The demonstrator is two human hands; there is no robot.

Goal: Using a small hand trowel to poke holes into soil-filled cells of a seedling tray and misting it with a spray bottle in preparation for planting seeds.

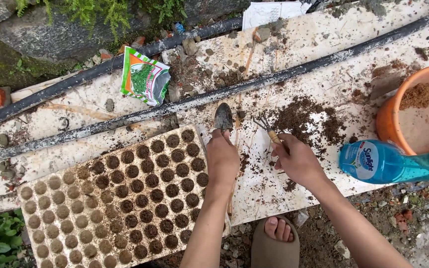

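My left hand (222, 159) grips the handle of a small metal trowel (223, 117), its blade pointing away over the white board (125, 104). My right hand (298, 160) holds a small hand rake (264, 123) with a wooden handle and bent metal prongs, beside a scatter of loose soil (306, 119). Just left of my left hand lies a seed tray (110, 198) with several round cells packed with dark soil.
Two black pipes (284, 74) run diagonally across the board. A green and orange seed packet (144, 79) lies behind the tray. At right are an orange pot (403, 111) with soil and a lying blue bottle (393, 162). My sandalled foot (276, 240) is below the board.
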